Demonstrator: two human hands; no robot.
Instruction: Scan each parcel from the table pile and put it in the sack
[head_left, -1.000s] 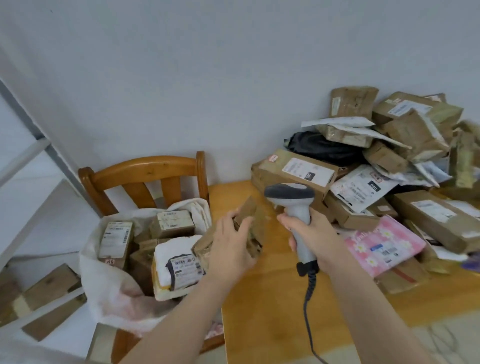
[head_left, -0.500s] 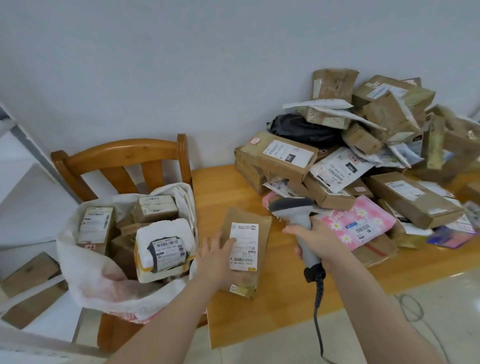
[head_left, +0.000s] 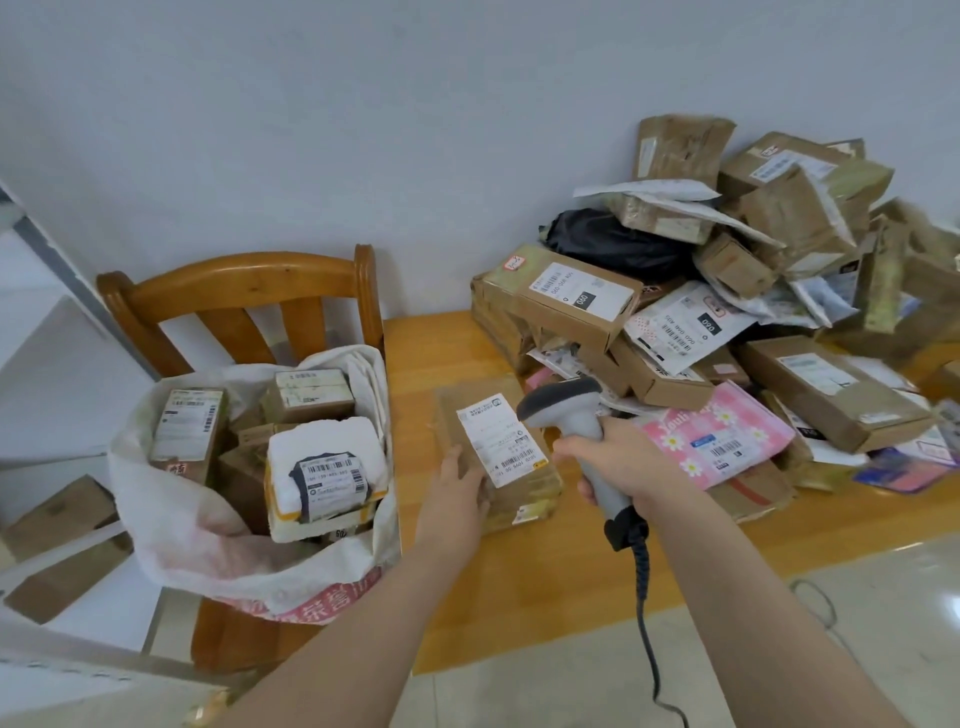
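Observation:
A flat brown parcel (head_left: 524, 493) with a white barcode label facing up lies on the wooden table (head_left: 545, 582). My left hand (head_left: 460, 483) grips its left edge. My right hand (head_left: 615, 460) is closed around the handle of a grey barcode scanner (head_left: 566, 410), whose head hangs just over the label's right side. A white sack (head_left: 208, 540) sits open on a wooden chair (head_left: 244, 291) to the left, with several parcels inside. The parcel pile (head_left: 727, 322) fills the table's right and back.
The scanner's black coiled cable (head_left: 644, 613) drops off the table's front edge toward the tiled floor. A pink flowered mailer (head_left: 717, 436) lies just right of my right hand. Flat cardboard pieces (head_left: 57, 519) lie on the floor at far left.
My left hand turned the brown parcel label-up and set it down on the table. The scanner in my right hand came down over the label.

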